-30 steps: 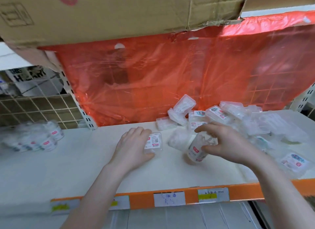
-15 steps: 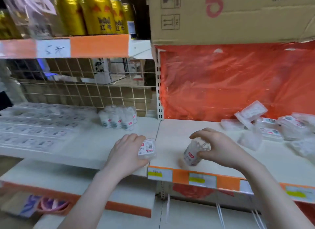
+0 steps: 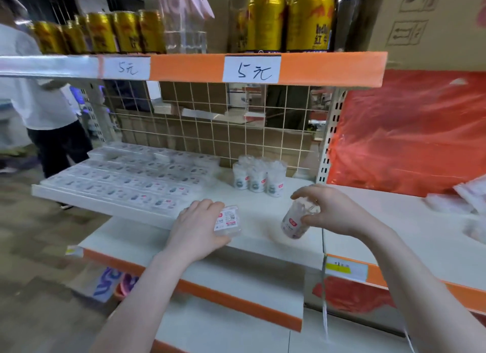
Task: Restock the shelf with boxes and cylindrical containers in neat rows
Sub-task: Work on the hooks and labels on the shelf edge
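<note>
Left grip (image 3: pixel 196 228): fingers curled over a small clear box (image 3: pixel 227 221), held at the front edge of the white shelf (image 3: pixel 263 208). Box label faces up, white with red band and barcode; print too small to read.

Right grip (image 3: pixel 331 212): fingers and thumb pinch the top of a clear cylindrical container (image 3: pixel 297 221), tilted, its base just above the shelf near the front edge. Red label patch on its side, text blurred.

Shelf layout: flat clear boxes in rows (image 3: pixel 126 179) fill the left half out to the left corner. A cluster of upright cylindrical containers (image 3: pixel 259 179) stands at the back edge against the wire grid panel (image 3: pixel 210 121). Bare shelf surface lies between that cluster and the front edge, around both hands. At the right, beyond the upright post, loose clear packs (image 3: pixel 457 203) lie on the neighbouring shelf in front of an orange plastic sheet (image 3: pixel 407 137).

Writing: two price tags (image 3: pixel 252 69) on the upper shelf's orange edge read "5元". Gold cans (image 3: pixel 286 19) above carry Chinese characters. A yellow tag (image 3: pixel 342 267) on the lower right edge is unreadable. A cardboard carton (image 3: pixel 431 24) sits upper right.
</note>
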A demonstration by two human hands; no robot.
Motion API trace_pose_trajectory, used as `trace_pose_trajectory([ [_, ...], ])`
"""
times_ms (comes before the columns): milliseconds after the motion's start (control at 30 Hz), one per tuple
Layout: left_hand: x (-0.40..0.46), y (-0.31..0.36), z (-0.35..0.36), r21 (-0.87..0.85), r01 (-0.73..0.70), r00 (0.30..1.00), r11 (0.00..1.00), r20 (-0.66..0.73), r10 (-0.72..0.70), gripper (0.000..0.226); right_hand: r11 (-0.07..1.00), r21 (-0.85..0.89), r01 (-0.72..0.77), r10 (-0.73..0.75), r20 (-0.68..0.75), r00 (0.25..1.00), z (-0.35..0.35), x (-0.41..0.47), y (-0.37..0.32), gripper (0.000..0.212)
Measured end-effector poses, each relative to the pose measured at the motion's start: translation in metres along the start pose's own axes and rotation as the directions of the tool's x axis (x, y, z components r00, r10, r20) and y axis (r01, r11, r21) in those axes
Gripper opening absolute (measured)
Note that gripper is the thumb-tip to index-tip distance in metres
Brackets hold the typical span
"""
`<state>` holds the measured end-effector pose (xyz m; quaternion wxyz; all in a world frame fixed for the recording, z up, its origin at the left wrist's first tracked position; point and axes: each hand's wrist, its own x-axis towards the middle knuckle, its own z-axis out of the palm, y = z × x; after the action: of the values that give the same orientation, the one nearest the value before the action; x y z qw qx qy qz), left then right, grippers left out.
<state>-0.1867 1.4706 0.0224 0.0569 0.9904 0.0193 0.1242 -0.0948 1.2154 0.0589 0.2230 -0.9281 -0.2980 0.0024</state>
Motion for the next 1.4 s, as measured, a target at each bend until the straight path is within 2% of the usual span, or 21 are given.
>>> trace_pose_trajectory([
  [333, 0.062, -0.050, 0.013, 0.033, 0.002, 0.999, 0.999, 0.041, -0.003, 0.070, 0.995, -0.073, 0.066, -0.060, 0.081, 0.995, 0.027, 0.093, 0.003, 0.049],
  [567, 0.106, -0.075, 0.019, 0.030, -0.002, 0.998, 1.000, 0.064, 0.000, 0.068, 0.980, -0.135, 0.143, -0.111, 0.223, 0.968, 0.038, 0.156, -0.003, 0.053],
  [800, 0.130, -0.104, 0.023, 0.036, -0.020, 0.996, 0.999, 0.085, 0.016, 0.069, 0.983, -0.110, 0.149, -0.109, 0.313, 0.943, 0.056, 0.188, -0.021, 0.054],
  [1067, 0.151, -0.132, 0.021, 0.029, -0.112, 0.990, 0.993, 0.093, 0.109, 0.070, 0.991, -0.061, 0.119, -0.093, 0.330, 0.940, 0.075, 0.195, -0.033, 0.053],
  [1200, 0.158, -0.139, 0.026, 0.014, -0.153, 0.981, 0.988, 0.120, 0.151, 0.069, 1.000, -0.014, 0.007, -0.003, 0.253, 0.967, 0.072, 0.190, -0.042, 0.045],
  [1233, 0.160, -0.141, 0.027, 0.011, -0.162, 0.979, 0.987, 0.126, 0.159, 0.068, 0.998, -0.059, -0.015, 0.028, 0.226, 0.974, 0.073, 0.189, -0.044, 0.047],
  [1333, 0.164, -0.147, 0.029, -0.005, -0.179, 0.975, 0.984, 0.136, 0.178, 0.065, 0.932, -0.350, -0.089, 0.165, 0.192, 0.968, 0.077, 0.191, -0.052, 0.060],
  [1400, 0.166, -0.151, 0.029, -0.009, -0.191, 0.972, 0.982, 0.135, 0.190, 0.065, 0.894, -0.432, -0.118, 0.211, 0.173, 0.962, 0.080, 0.192, -0.056, 0.063],
])
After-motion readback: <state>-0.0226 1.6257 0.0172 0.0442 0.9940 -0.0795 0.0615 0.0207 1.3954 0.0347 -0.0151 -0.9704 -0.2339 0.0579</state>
